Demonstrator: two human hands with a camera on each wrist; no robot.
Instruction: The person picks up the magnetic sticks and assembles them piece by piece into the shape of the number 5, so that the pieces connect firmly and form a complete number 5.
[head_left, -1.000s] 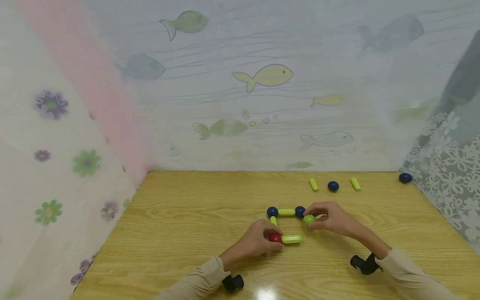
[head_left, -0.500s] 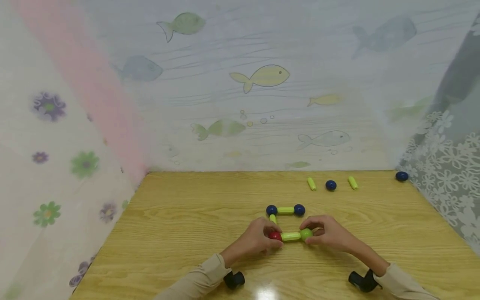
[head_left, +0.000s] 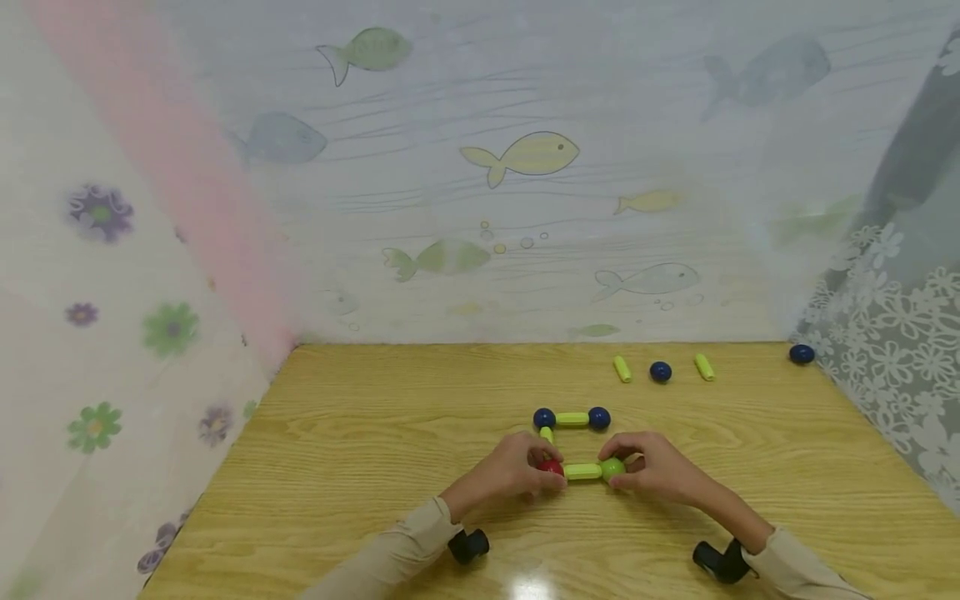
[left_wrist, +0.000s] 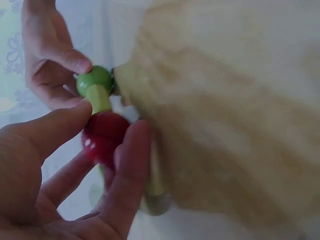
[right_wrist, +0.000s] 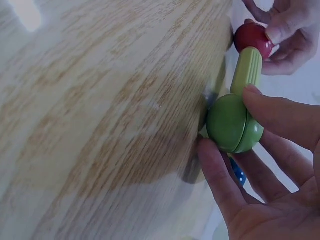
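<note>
My left hand [head_left: 516, 468] pinches a red ball [left_wrist: 105, 134] between thumb and fingers. A green ball [right_wrist: 232, 125] is held between the thumb and fingers of my right hand [head_left: 660, 471]. Between the two balls runs a yellow-green rod [head_left: 582, 472], touching both. From the red ball a second yellow-green rod [head_left: 547, 435], partly hidden by my left hand, leads back to a blue ball [head_left: 544, 418]. Another yellow-green rod [head_left: 572, 419] joins that ball to a second blue ball [head_left: 599, 417], which stands apart from the green one.
On the wooden table [head_left: 390, 392], toward the back right, lie a loose rod [head_left: 622, 369], a blue ball [head_left: 661, 372] and another rod [head_left: 704, 367]. One more blue ball [head_left: 802, 354] sits by the right edge. A fish-patterned curtain [head_left: 420, 200] hangs behind.
My right hand has brought the green ball toward me, from beside the far blue ball to the free end of the front rod. My left hand still holds the red ball.
</note>
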